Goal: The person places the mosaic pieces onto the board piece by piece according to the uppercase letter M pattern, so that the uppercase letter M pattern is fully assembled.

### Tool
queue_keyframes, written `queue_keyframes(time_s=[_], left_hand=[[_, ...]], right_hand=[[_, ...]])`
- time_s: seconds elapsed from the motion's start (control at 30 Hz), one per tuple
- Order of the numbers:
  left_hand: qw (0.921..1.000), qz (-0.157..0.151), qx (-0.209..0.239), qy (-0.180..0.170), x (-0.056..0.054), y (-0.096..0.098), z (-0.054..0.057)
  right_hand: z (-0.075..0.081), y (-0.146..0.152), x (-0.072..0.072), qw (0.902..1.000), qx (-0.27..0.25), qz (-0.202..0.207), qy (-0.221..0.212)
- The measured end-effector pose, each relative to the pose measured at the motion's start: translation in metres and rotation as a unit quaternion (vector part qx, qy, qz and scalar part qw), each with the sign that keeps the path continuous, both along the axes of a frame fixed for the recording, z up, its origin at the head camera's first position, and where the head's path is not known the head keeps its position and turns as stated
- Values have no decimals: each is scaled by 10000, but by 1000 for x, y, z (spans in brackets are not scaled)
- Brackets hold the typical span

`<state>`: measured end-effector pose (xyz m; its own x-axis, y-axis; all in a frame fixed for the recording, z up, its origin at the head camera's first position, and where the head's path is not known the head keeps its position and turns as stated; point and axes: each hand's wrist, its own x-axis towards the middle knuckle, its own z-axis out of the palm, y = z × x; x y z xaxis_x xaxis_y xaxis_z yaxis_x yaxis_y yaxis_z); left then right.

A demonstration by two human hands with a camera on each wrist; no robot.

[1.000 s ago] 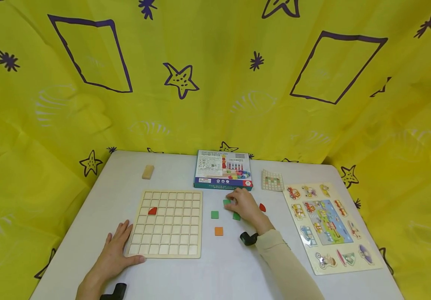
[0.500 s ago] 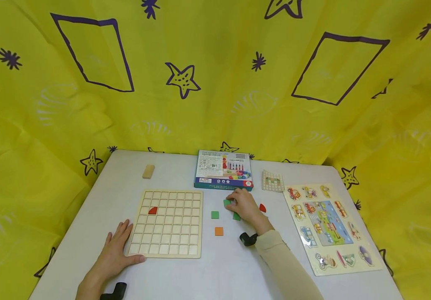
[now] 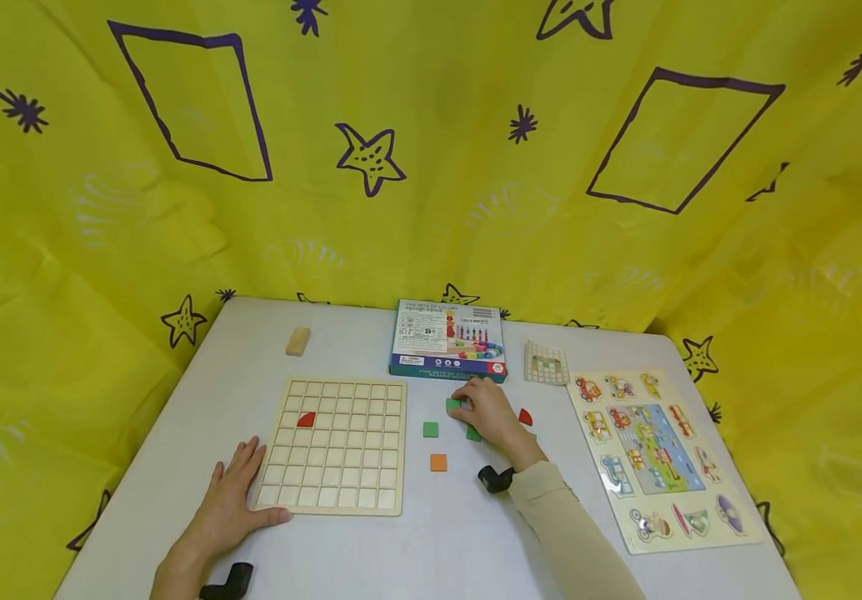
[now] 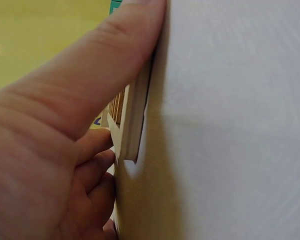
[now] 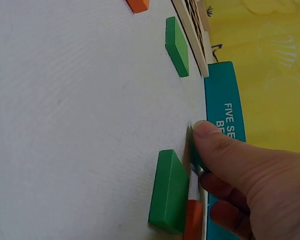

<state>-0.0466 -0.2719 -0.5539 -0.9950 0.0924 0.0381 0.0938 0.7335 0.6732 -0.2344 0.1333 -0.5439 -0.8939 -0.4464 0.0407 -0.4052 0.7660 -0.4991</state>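
In the head view, my left hand (image 3: pixel 224 504) rests at the near left corner of a wooden grid board (image 3: pixel 347 514), fingers spread along the left side and thumb at the front edge. One red quarter-circle tile (image 3: pixel 307 420) sits in a board cell. Right of the board, my right hand (image 3: pixel 489 414) pinches a green square tile (image 3: pixel 453 405) between thumb and fingers, at the tabletop. A second green tile (image 5: pixel 169 192) stands close to that hand. Another green tile (image 3: pixel 430 430) and an orange tile (image 3: pixel 438 462) lie nearer the board. Part of an orange piece (image 5: pixel 193 220) shows beside the right fingers.
Behind the right hand lies a boxed toy set (image 3: pixel 446 337), with a small pattern card (image 3: pixel 546 363) to its right. A vehicle puzzle board (image 3: pixel 622 517) covers the table's right side. Nearby lie a red tile (image 3: pixel 525 417) and, far left, a wooden block (image 3: pixel 298 341).
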Motion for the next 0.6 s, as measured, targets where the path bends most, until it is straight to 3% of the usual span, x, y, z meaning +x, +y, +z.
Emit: queue_keyframes(time_s=[0.37, 0.6], left_hand=[[10000, 9, -32, -5, 0, -1, -1], [10000, -9, -35, 33, -1, -2, -3]], right_hand=[[1, -8, 1, 9999, -70, 57, 148], [6, -19, 1, 9989, -395, 97, 243]])
